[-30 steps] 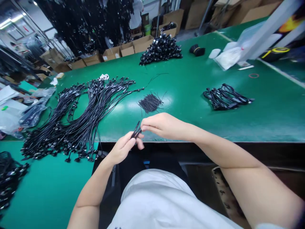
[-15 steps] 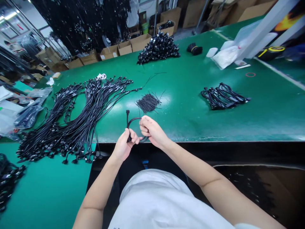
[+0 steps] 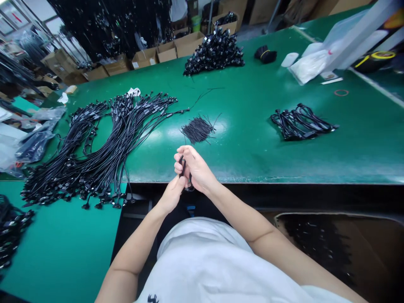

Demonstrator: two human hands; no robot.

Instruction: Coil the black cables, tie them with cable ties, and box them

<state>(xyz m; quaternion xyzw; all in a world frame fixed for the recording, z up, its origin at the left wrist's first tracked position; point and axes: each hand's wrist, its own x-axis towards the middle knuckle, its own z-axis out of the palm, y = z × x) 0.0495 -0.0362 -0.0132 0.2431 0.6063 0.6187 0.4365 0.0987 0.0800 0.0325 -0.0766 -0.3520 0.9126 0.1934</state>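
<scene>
A black cable [image 3: 182, 167] is bunched between my two hands, just above the front edge of the green table. My left hand [image 3: 172, 193] is closed on its lower part, thumb against the cable. Around the upper part curl the fingers of my right hand [image 3: 198, 170], which hide most of it. The two hands touch each other. Just beyond them lies a small heap of short black ties [image 3: 197, 129]. To the left spreads a large pile of long black cables [image 3: 116, 147] with connectors at their ends.
Coiled cables [image 3: 301, 122] lie on the right of the green table [image 3: 240, 155]. At the back are a heap of black connectors [image 3: 216, 52], a small black bundle [image 3: 265, 54] and a white plastic bag [image 3: 311, 67]. An open box [image 3: 372, 252] sits below the table's edge at right.
My right hand has come in against my left and wrapped around the cable. The loop and upright connector end that showed between the hands are now gathered up and mostly covered.
</scene>
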